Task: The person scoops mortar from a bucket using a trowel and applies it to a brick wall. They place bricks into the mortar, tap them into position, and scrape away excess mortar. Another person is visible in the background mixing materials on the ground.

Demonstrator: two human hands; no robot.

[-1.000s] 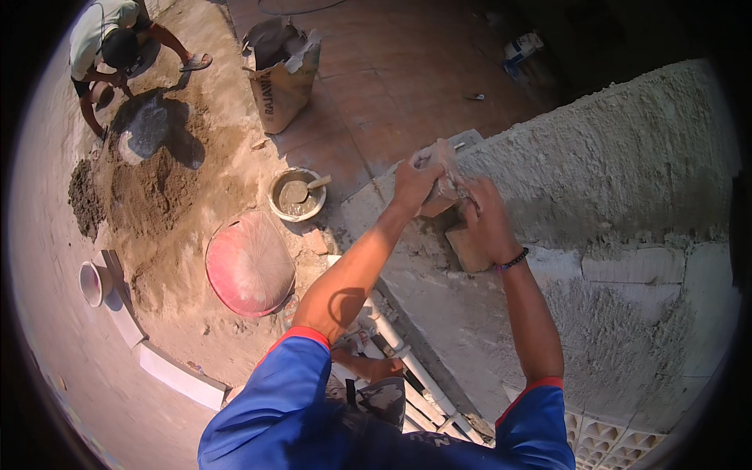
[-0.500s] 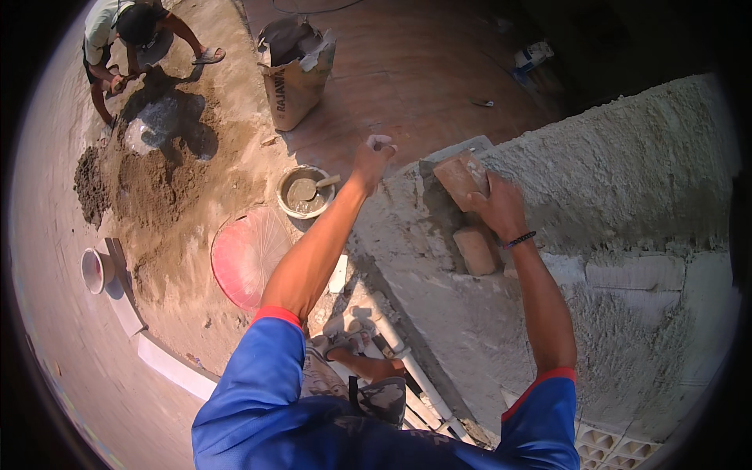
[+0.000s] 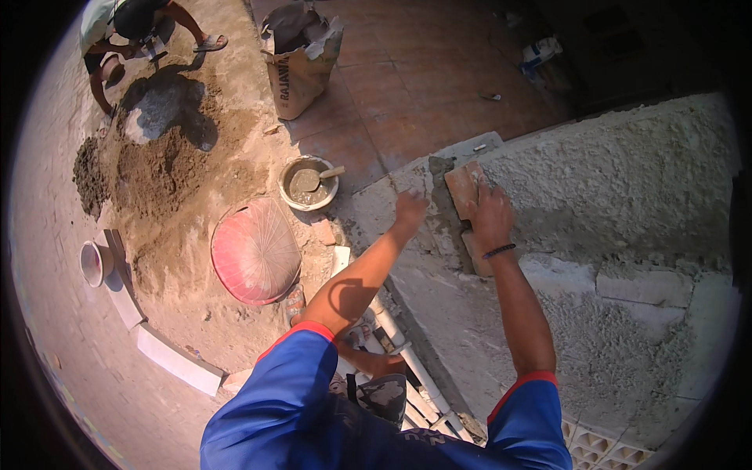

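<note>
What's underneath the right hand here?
Under the right hand is a reddish brick, partly visible; a second brick shows beside the wrist. Whatever lies directly beneath the palm is covered.

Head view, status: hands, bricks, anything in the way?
Right hand on upper brick. Left hand apart from it, grip unclear. Lower brick close by, partly hidden. No obstruction seen.

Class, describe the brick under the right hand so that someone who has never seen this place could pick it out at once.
Start at the rough grey wall that fills the right of the view, and go to its left end. There the right hand lies over the right side of an orange-brown brick. Unlike the lower brick, it is the one farther from the person's body.
</note>
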